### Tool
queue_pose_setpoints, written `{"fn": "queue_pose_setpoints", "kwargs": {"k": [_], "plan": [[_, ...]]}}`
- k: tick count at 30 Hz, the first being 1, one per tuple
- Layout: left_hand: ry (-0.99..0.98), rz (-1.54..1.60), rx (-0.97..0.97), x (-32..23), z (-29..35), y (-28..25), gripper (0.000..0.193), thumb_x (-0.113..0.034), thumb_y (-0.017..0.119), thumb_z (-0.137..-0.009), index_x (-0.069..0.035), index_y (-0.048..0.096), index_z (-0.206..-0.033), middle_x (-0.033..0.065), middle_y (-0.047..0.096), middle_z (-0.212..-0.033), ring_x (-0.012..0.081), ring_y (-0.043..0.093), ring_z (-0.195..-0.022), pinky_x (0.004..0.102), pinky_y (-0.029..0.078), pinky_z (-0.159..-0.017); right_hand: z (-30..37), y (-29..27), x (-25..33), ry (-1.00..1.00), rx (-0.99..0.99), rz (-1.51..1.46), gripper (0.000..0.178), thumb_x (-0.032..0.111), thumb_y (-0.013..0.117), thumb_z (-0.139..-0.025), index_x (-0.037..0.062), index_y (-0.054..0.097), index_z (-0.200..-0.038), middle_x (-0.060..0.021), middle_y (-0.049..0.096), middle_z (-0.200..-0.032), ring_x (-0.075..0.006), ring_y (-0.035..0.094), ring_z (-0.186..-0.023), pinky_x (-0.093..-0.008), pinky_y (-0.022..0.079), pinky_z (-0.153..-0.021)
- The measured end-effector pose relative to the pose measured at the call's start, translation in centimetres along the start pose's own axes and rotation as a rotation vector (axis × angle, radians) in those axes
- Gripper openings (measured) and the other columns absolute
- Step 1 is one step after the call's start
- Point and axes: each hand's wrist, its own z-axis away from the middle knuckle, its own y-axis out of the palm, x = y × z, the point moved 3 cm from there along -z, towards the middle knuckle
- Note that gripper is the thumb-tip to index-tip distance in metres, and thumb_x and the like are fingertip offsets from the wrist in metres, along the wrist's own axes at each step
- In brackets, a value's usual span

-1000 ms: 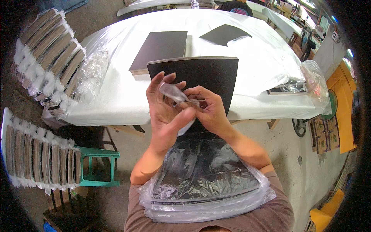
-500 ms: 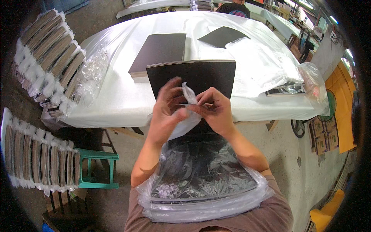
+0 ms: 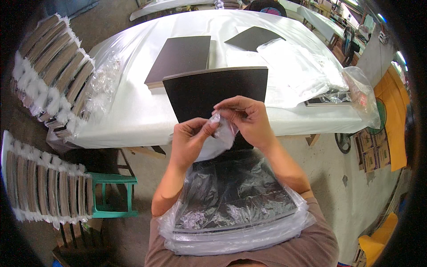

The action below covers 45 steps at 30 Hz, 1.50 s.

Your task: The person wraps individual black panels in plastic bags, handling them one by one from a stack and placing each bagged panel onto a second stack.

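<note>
Just in front of a black board stack (image 3: pixel 215 86), which stands upright at the table's near edge, both hands are at a crumpled piece of clear plastic film (image 3: pixel 227 133). My left hand (image 3: pixel 190 140) is closed, thumb and fingers pinching the film. With its fingers bent together, my right hand (image 3: pixel 250 120) also grips the film, from the right and slightly higher. Closer to my body lies a clear plastic bag (image 3: pixel 235 193) with dark flat boards inside, its thick folded edge against my chest. Film partly hides the fingertips.
A white-covered table (image 3: pixel 133 111) carries a second black stack (image 3: pixel 180 60), a loose black sheet (image 3: pixel 253 39) and clear plastic bags (image 3: pixel 298 66). Wrapped bundles (image 3: pixel 53 71) stand at left, more bundles (image 3: pixel 46 182) beside a green stool (image 3: pixel 113 191). Cartons (image 3: pixel 373 149) sit at right.
The left hand's spread fingers have closed on the film. My right hand has risen slightly and its fingers reach further left. The film has dropped lower between them.
</note>
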Motion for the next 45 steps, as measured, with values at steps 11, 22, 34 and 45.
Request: {"fn": "queue_pose_setpoints", "kwargs": {"k": [11,22,34,45], "plan": [[0.04,0.051,0.018,0.5,0.1,-0.1,0.021,-0.018,0.06,-0.08,0.003,0.061,-0.079,0.0038,0.059,-0.065,0.0079,0.053,-0.061,0.0204,0.042,-0.058,-0.4,-0.5,0.0,-0.114,-0.143,0.113,0.02,0.007,0.069,-0.068,0.0015,0.059,-0.085,-0.0047,0.061,-0.076,-0.0078,0.055,-0.07,-0.0195,0.044,-0.063],[0.215,0.146,-0.099,0.2,-1.5,0.9,0.016,-0.018,0.06,-0.079,-0.003,0.056,-0.08,0.0052,0.056,-0.083,0.0115,0.049,-0.092,0.0218,0.04,-0.072,0.7,-0.2,-1.7,0.018,-0.093,0.345,0.008,0.009,0.055,-0.081,0.0025,0.053,-0.078,-0.0058,0.058,-0.068,-0.0117,0.053,-0.058,-0.0249,0.04,-0.053],[0.172,-0.302,0.121,-0.5,-0.6,0.5,0.015,-0.016,0.058,-0.08,-0.001,0.055,-0.081,-0.0009,0.049,-0.062,0.007,0.042,-0.054,0.0202,0.031,-0.047,0.4,-0.9,-3.4,0.353,0.089,-0.879,0.016,0.021,0.048,-0.085,0.007,0.05,-0.093,0.0,0.055,-0.07,-0.0049,0.05,-0.053,-0.0189,0.041,-0.043],[-0.045,0.632,-0.158,-1.1,-0.9,-3.5,0.035,-0.036,0.046,-0.086,-0.007,0.048,-0.067,0.0082,0.054,-0.052,0.0151,0.046,-0.04,0.0253,0.038,-0.039,2.9,-1.0,0.5,-0.149,0.892,-0.16,0.058,0.014,0.073,-0.063,0.0035,0.049,-0.115,-0.0087,0.056,-0.104,-0.0171,0.047,-0.101,-0.0321,0.038,-0.079]]}}
